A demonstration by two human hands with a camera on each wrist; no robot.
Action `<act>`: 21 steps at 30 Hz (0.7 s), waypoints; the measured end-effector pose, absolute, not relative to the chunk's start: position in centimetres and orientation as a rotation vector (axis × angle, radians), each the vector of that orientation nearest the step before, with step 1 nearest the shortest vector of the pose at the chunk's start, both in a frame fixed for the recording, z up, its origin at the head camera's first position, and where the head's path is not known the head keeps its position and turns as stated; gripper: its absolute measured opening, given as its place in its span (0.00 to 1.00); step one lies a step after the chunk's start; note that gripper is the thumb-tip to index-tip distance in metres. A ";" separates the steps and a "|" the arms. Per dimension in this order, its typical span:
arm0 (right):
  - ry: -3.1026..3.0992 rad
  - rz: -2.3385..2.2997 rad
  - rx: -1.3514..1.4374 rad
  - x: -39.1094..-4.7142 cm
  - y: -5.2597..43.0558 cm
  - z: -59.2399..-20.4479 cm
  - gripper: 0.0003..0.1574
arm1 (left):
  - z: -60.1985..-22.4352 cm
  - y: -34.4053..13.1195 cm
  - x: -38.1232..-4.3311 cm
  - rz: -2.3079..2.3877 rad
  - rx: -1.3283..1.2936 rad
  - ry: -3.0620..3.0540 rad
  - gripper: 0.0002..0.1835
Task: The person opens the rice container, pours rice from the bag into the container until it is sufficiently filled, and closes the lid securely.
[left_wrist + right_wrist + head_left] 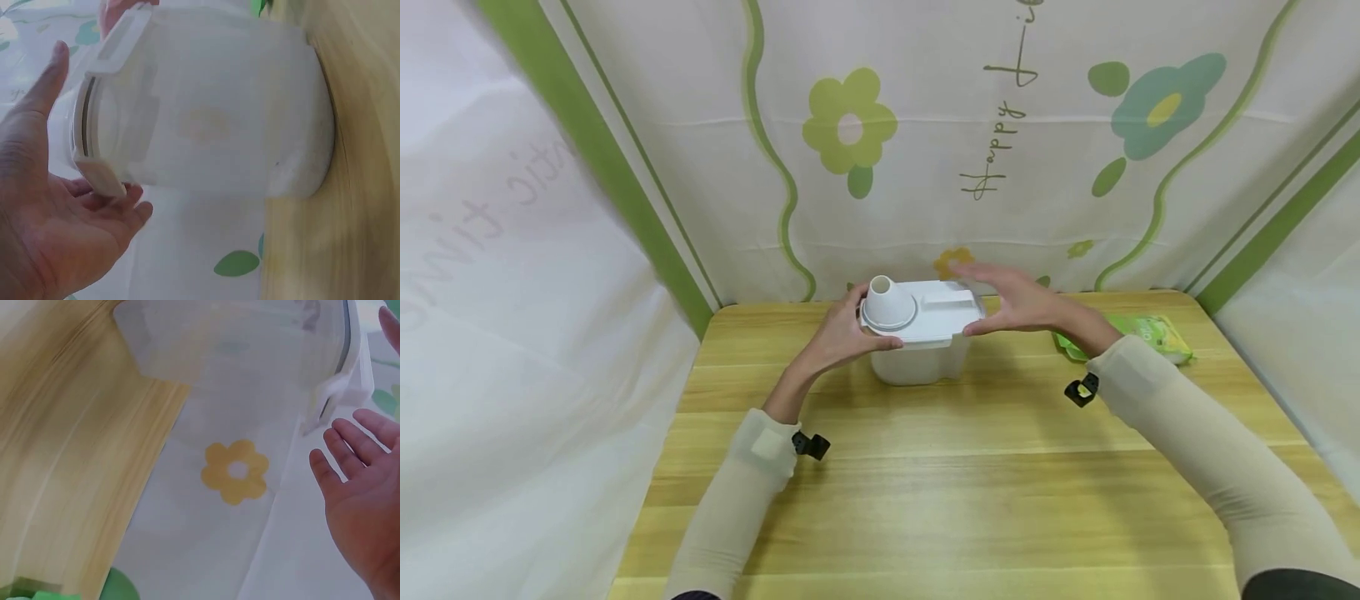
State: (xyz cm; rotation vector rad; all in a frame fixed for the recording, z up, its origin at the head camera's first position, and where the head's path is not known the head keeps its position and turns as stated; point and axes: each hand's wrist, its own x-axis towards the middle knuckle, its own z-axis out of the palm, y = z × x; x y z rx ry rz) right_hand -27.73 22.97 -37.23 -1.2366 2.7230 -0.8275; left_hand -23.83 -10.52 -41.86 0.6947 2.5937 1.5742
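Container (917, 367): translucent white box, standing upright on the table (925, 500) close to its far edge, a little left of the table's middle
Long axis: the lid (940, 321) runs left to right across the person's view, roughly parallel to the table's far edge, and faces up
Cone (890, 304): white, at the lid's left end, its narrow open mouth pointing upward
Raised bar (947, 298): to the right of the cone, lying along the lid's length
Left hand (842, 329): around the lid's left end, thumb extended on the near side, fingers (139, 215) loosely bent by the far-side clip (100, 178); nothing clenched, though how firmly they touch I cannot tell
Right hand (1018, 302): at the lid's right end, thumb and fingers spread wide and released; the right wrist view shows its fingertips just beside the lid
Green packet (1157, 333): lying flat on the table, right of the container, partly hidden by the right forearm
Cloth backdrop (850, 208): white, printed with flowers, beyond the table
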 end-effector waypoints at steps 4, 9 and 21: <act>2.717 -0.804 -1.303 -27.8 22.1 -37.5 0.65 | -42.1 -10.0 -23.5 1.549 0.662 2.690 0.54; 2.744 -0.726 -1.357 -27.9 21.4 -37.9 0.59 | -42.2 -9.8 -23.4 1.571 0.619 2.712 0.53; 2.817 -0.755 -1.292 -27.0 20.8 -38.5 0.57 | -42.9 -10.4 -24.5 1.657 0.581 2.610 0.56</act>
